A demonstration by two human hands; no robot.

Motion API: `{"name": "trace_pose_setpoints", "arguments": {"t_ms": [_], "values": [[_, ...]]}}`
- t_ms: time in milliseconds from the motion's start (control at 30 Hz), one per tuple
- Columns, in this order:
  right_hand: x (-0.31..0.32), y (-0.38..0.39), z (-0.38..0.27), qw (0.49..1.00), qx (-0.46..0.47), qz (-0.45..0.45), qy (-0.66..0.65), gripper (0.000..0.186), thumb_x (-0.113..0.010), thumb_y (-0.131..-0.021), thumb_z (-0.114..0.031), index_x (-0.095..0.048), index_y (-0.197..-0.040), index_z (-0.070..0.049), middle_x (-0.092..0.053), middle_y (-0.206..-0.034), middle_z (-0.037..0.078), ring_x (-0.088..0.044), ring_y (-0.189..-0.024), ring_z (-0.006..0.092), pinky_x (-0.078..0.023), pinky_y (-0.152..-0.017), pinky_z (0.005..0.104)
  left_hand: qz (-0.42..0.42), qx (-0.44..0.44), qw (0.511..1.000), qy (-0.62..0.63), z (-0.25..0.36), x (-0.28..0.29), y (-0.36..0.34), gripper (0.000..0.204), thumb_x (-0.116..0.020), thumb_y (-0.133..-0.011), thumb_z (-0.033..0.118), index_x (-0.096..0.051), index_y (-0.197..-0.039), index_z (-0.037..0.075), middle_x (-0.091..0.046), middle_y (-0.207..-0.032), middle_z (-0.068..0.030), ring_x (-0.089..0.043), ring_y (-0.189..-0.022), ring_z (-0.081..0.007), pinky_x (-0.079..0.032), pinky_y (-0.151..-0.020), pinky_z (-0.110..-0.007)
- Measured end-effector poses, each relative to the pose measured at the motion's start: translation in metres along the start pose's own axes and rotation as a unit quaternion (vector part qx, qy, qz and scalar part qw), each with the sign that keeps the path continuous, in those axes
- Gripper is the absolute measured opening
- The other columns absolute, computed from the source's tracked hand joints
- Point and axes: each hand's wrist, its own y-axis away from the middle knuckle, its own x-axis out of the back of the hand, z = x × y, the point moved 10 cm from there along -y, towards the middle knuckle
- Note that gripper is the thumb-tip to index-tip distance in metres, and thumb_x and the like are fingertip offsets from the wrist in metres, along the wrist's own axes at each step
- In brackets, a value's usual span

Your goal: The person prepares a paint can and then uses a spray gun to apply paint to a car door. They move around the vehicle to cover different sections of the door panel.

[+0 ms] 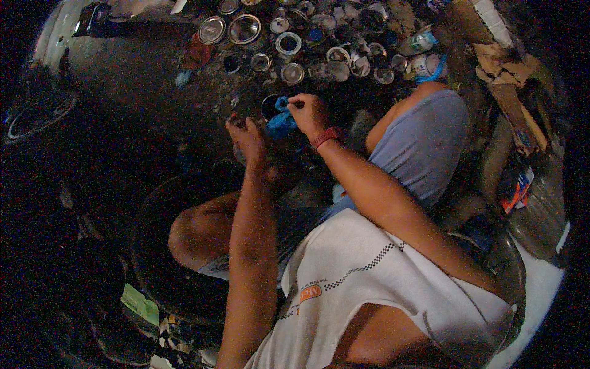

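Observation:
My right hand (309,115), with a red band round its wrist, pinches a crumpled bright blue piece (281,123) that looks like thin plastic or cloth. This blue piece hangs beside a dark round can (268,107) on the ground. To the left of it is my left hand (248,140), its fingers bent but apart, and I see nothing between them. The dimness hides its palm.
Many round tins and lids (292,74) stand beyond my hands. A container with a blue strap (428,64) sits at their right end. Torn cardboard (510,80) lies farther right. My bent legs flank the work spot, and a dark tyre-like ring (144,246) curves at the left.

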Motion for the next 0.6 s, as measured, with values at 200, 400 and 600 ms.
{"name": "trace_pose_setpoints", "arguments": {"t_ms": [200, 400, 600], "values": [[-0.003, 0.0, -0.009, 0.997, 0.079, 0.016, 0.007, 0.014, -0.079, -0.08, -0.011, -0.079, -0.092, -0.005, -0.076, -0.1, 0.016, -0.073, -0.098, 0.034, -0.057, -0.089, 0.0421, -0.352, 0.301, 0.883, 0.077, -0.142, -0.061, 0.019, 0.055, -0.044, -0.106, 0.044, -0.058, -0.136, 0.001, -0.068, -0.122, -0.0159, -0.068, -0.103, -0.0336, -0.055, -0.089, -0.048], [-0.003, 0.012, -0.054, 0.988, 0.145, 0.04, 0.045, 0.01, -0.077, -0.082, -0.01, -0.076, -0.091, -0.005, -0.074, -0.095, 0.015, -0.071, -0.094, 0.0346, -0.056, -0.086, 0.0443, -0.337, 0.48, 0.765, 0.267, -0.125, -0.083, 0.058, 0.058, -0.04, -0.106, 0.049, -0.059, -0.136, 0.003, -0.068, -0.123, -0.0151, -0.067, -0.105, -0.0346, -0.054, -0.091, -0.049], [-0.012, 0.007, -0.089, 0.976, 0.215, -0.034, 0.022, 0.011, -0.076, -0.083, -0.011, -0.076, -0.092, -0.004, -0.073, -0.094, 0.014, -0.07, -0.093, 0.0344, -0.055, -0.085, 0.0445, -0.354, 0.479, 0.746, 0.297, -0.117, -0.104, 0.053, 0.059, -0.039, -0.106, 0.051, -0.06, -0.135, 0.004, -0.068, -0.123, -0.0149, -0.066, -0.105, -0.0346, -0.054, -0.091, -0.049]]}}
